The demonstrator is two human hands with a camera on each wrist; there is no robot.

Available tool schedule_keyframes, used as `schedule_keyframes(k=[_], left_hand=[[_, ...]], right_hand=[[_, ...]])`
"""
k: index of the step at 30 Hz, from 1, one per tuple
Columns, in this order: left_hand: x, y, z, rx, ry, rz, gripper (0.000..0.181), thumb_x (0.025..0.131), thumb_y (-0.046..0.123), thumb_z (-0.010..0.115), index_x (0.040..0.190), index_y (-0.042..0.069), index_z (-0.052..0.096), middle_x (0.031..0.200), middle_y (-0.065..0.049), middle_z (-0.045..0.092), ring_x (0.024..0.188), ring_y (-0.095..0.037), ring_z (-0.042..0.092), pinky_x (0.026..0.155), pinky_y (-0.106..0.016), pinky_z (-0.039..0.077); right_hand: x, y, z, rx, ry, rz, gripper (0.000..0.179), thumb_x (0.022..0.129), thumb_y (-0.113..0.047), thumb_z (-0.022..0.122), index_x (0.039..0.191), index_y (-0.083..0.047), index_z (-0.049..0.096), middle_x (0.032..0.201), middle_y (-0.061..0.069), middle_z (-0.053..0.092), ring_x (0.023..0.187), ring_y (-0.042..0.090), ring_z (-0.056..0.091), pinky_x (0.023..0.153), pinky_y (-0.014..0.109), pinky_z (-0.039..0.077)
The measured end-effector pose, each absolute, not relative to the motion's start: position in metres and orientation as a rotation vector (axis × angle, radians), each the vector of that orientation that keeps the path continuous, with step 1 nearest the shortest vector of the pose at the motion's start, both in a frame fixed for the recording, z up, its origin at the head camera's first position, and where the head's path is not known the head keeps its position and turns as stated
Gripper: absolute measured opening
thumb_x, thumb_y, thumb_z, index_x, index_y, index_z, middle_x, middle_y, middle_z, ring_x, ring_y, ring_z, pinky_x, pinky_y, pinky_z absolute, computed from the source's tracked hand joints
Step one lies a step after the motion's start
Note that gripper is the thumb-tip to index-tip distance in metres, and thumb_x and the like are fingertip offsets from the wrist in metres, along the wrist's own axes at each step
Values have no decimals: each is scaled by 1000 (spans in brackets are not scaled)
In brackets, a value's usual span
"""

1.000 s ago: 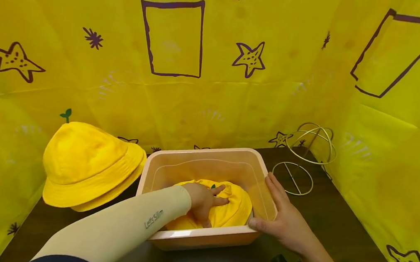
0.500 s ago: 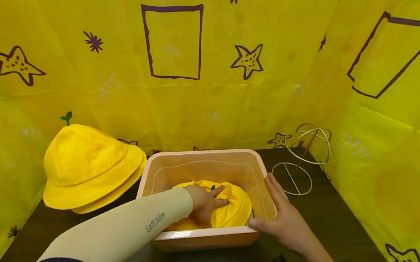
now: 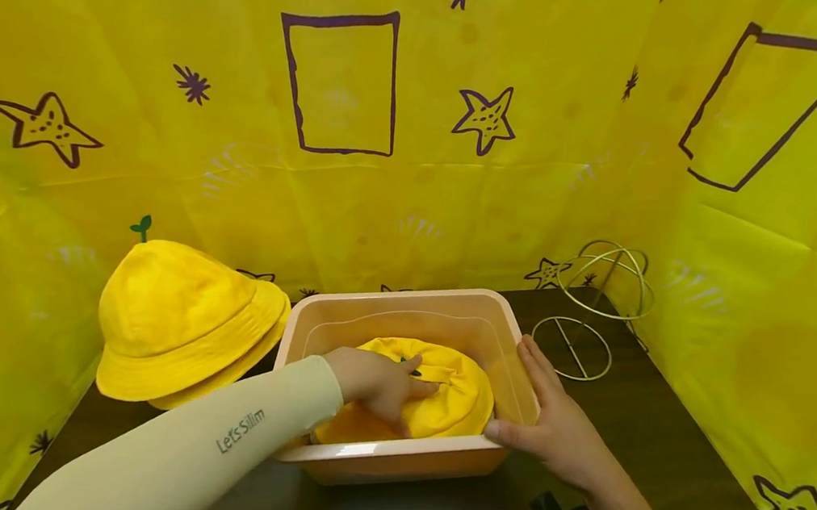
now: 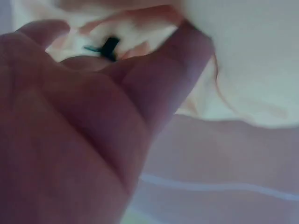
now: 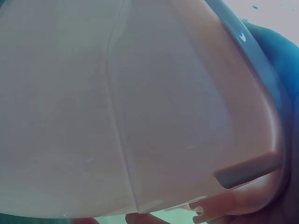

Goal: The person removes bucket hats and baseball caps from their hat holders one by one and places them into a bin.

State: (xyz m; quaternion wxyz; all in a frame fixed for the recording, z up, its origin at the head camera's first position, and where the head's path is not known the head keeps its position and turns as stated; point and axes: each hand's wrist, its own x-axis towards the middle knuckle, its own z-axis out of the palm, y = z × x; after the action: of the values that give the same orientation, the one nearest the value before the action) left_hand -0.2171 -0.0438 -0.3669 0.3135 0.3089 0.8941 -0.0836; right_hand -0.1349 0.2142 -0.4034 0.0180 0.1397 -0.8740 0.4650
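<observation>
A yellow bucket hat (image 3: 454,397) lies crumpled inside a pale pink plastic tub (image 3: 377,451), its small green sprout partly covered by fingers. My left hand (image 3: 378,386) reaches over the tub's left wall, its thumb dug into the cloth and two fingers spread over the crown. In the left wrist view the sprout (image 4: 108,48) shows between the thumb and a finger of my left hand (image 4: 88,126). My right hand (image 3: 567,439) holds the tub's near right corner, thumb on the front rim and fingers along the right side. The tub's smooth wall (image 5: 163,107) fills much of the right wrist view.
Several items stand on the dark wood table (image 3: 660,463). At the left are stacked yellow bucket hats (image 3: 178,308), the top one with a green sprout. A gold wire stand (image 3: 594,304) stands at the back right. Yellow star-patterned cloth (image 3: 420,207) walls the table.
My left hand and forearm shift slightly left, and the hat in the tub rises and changes shape a little under it. The right hand keeps its place on the tub.
</observation>
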Motion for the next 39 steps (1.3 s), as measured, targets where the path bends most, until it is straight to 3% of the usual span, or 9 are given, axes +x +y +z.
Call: schedule_keyframes(k=[5, 10, 16, 25, 32, 39], left_hand=[[-206, -59, -347, 810, 2361, -261, 76, 87, 69, 59, 154, 50, 29, 163, 10, 18, 148, -34, 15, 114, -57, 15], [-198, -78, -331, 847, 2354, -177, 76, 89, 75, 47, 156, 44, 29, 163, 7, 20, 149, -36, 8, 115, -57, 4], [-190, -100, -316, 874, 2396, -63, 71, 93, 75, 38, 156, 43, 29, 163, 2, 22, 149, -36, 4, 114, -60, 3], [-173, -131, -303, 955, 2500, 29, 72, 97, 69, 35, 158, 32, 30, 164, -2, 14, 148, -36, 1, 114, -60, 1], [-165, -164, -293, 1038, 2682, 264, 82, 91, 72, 46, 160, 36, 19, 164, -3, 13, 148, -37, 6, 110, -69, 4], [-161, -208, -270, 1027, 2941, 403, 96, 81, 59, 74, 159, 27, 28, 165, -10, 11, 144, -50, 14, 101, -71, 29]], right_hand=[[-134, 212, -401, 443, -2720, 1443, 112, 77, -38, 85, 161, -11, 16, 165, 6, 6, 144, 45, 15, 104, 67, 24], [-133, 213, -399, 453, -2720, 1438, 113, 77, -37, 85, 161, -10, 15, 165, 8, 5, 143, 47, 15, 104, 68, 25], [-135, 213, -401, 448, -2720, 1453, 113, 77, -36, 85, 161, -9, 15, 165, 6, 5, 144, 45, 12, 105, 67, 23], [-133, 213, -398, 473, -2719, 1450, 111, 77, -34, 85, 161, -9, 15, 166, 8, 4, 144, 47, 12, 104, 70, 22], [-132, 213, -399, 472, -2706, 1471, 111, 77, -33, 85, 160, -9, 16, 166, 7, 4, 145, 46, 10, 104, 70, 21], [-134, 213, -402, 460, -2705, 1481, 110, 78, -33, 84, 160, -8, 15, 166, 5, 3, 145, 45, 10, 105, 69, 21]])
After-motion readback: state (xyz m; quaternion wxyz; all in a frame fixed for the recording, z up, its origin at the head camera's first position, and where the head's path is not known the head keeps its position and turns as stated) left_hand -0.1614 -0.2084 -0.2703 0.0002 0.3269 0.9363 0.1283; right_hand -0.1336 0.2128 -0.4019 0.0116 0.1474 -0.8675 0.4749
